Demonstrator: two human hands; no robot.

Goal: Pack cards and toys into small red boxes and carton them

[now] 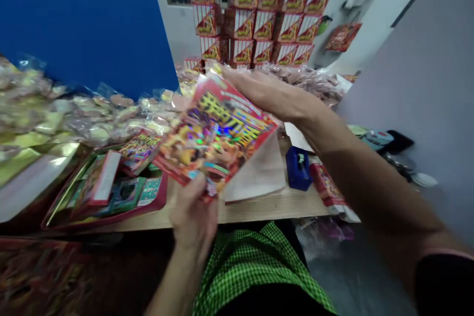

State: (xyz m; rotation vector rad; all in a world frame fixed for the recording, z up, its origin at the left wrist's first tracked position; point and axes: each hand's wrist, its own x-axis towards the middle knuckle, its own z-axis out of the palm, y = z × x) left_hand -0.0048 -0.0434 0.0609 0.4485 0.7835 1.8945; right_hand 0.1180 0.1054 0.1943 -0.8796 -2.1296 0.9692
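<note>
My left hand grips the lower edge of a shiny red printed box, thumb on its front. Yellow lettering and a glittering cartoon picture cover the box, which is held tilted above the table. Along its upper right edge lies my right hand, fingers stretched out flat and the tips blurred near the top corner. Under the box, white paper rests on the table. A blue tape dispenser stands to the right of the paper.
At left, a red-rimmed tray holds cards and small packs. Clear bags of round pieces are heaped behind it. Stacked red boxes rise at the back. A red pack lies beside the dispenser, near a grey wall.
</note>
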